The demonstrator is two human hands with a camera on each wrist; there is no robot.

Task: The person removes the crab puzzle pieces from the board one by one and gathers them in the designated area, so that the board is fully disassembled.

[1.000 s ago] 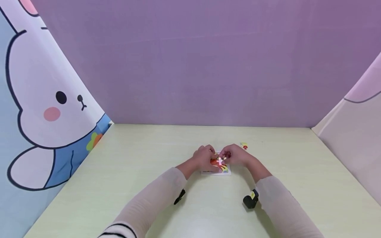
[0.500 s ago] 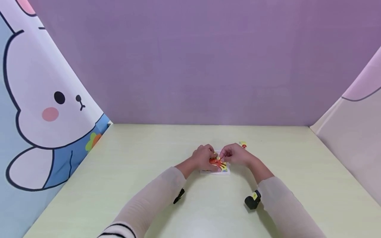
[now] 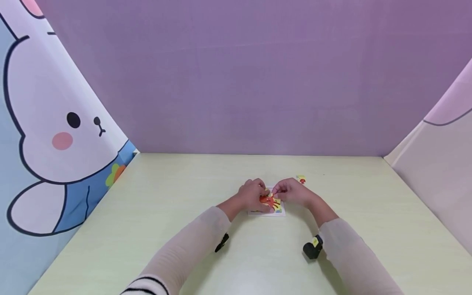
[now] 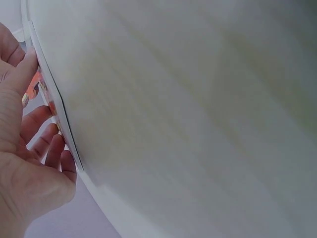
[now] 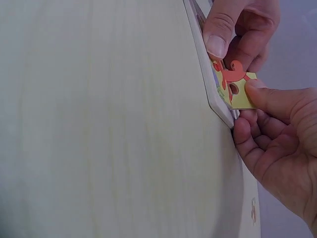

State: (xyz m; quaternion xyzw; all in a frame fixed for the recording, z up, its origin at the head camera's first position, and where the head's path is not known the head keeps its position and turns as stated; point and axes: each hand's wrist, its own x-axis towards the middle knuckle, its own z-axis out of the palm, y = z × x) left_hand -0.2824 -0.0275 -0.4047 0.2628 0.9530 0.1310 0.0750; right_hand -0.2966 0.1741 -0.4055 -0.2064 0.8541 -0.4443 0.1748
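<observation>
From the left, the left hand (image 3: 252, 196) of a person in a long pale-beige sleeve (image 3: 195, 235) rests on a thin white rectangular puzzle board (image 3: 258, 214), thumb set apart from the loosely bent fingers, pressing on the red-and-yellow jigsaw picture (image 3: 270, 201) laid in it; it looks as if it steadies the work. Hardly anything has moved there over the last second. The change lies at the picture's right side: a small flat yellow-and-orange jigsaw piece (image 5: 243, 96), which had been glaring pale under the light, now shows its colours, so its tilt has probably been altered to suit the gap. The right hand (image 3: 292, 191) pinches it between thumb and fingers, a finger beneath it, at the board's right end; whether it has locked with its neighbours I cannot tell. Farther right, just past that hand, one loose yellow-and-red piece (image 3: 301, 179) lies where it was on the pale wood-grain table (image 3: 354, 196), so the picture seems not yet complete.
</observation>
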